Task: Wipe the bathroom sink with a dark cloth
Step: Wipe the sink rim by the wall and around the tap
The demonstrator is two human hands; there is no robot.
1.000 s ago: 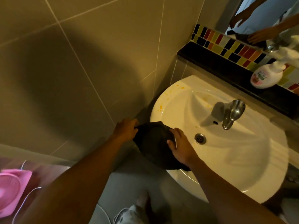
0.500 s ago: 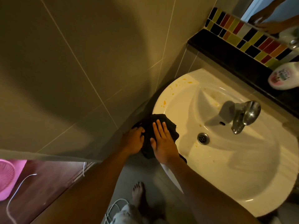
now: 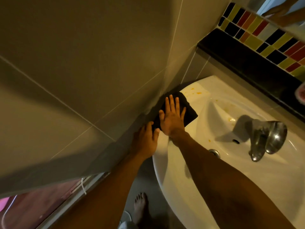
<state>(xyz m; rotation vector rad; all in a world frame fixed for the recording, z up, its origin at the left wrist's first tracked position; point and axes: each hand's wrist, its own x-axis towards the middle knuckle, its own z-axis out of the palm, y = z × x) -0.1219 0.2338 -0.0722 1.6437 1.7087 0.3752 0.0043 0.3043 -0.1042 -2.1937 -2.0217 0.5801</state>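
Observation:
The white bathroom sink (image 3: pixel 175 180) fills the lower right, with orange stains (image 3: pixel 198 93) on its far left rim and in the bowl. A dark cloth (image 3: pixel 190 111) lies on the sink's left rim, tight against the tiled wall. My right hand (image 3: pixel 172 119) presses flat on the cloth, fingers spread and pointing away from me. My left hand (image 3: pixel 145 139) sits just behind it at the rim's edge, its fingers curled at the cloth's near corner. Most of the cloth is hidden under my right hand.
A chrome tap (image 3: pixel 267 138) and the drain (image 3: pixel 214 152) are right of my right forearm. A black ledge (image 3: pixel 247 63) with coloured mosaic tiles (image 3: pixel 264 35) runs behind the sink. Beige wall tiles (image 3: pixel 82 63) close in on the left. A bare foot (image 3: pixel 140 207) stands below.
Both hands have slid the cloth along the left rim away from me, toward the stained far corner. My right hand has flattened on the cloth.

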